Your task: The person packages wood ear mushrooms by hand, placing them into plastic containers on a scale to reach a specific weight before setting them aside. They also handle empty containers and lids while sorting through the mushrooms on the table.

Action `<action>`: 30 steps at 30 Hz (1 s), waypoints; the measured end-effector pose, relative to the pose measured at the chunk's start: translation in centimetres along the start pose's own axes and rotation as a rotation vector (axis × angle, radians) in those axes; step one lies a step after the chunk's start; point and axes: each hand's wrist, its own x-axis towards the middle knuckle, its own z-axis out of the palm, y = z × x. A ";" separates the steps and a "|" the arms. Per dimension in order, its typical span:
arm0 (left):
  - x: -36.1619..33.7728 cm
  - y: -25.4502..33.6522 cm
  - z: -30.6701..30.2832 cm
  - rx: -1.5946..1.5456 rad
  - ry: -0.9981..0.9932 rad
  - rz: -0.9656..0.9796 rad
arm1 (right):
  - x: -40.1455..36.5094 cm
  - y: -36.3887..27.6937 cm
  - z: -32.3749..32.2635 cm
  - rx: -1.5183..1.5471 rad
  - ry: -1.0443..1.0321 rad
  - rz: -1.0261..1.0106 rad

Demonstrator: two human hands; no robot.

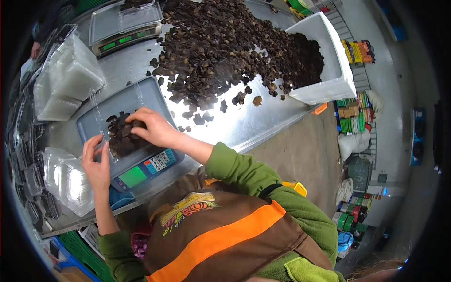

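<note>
A clear plastic clamshell box (114,159) sits on the grey tray of a digital scale (155,86), its lid folded back. Dark brown mushroom pieces (123,143), like wood ear, fill the box. My left hand (96,162) grips the box's near-left rim between thumb and fingers. Over the box, my right hand (157,129) has its thumb and fingers curled onto the mushroom pieces at the top. The scale's green display (133,176) is lit, but its digits are unreadable.
A large mushroom heap (206,51) covers the metal table, spilling from a white foam box (345,70). Stacked clear containers (70,70) and more clear boxes (68,181) stand at left. A second scale (124,28) is behind. Another person's hand (35,50) shows far left.
</note>
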 end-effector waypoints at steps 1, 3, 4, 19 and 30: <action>-0.3 -0.4 -0.4 0.016 0.000 -0.021 | -0.1 0.3 -0.1 -0.006 0.056 0.009; -0.7 -1.3 -0.9 -0.005 0.031 -0.055 | 0.0 -0.5 -0.6 0.047 0.143 0.065; -0.8 -1.7 -1.2 -0.026 0.046 -0.074 | -0.2 -1.1 -1.0 0.209 0.154 0.199; 4.8 -5.1 -3.8 -0.211 -0.025 -0.240 | -15.3 11.3 -12.9 0.135 0.361 0.796; 11.9 -6.4 0.8 -0.266 -0.055 -0.594 | -18.3 11.5 -12.3 -0.655 0.263 0.702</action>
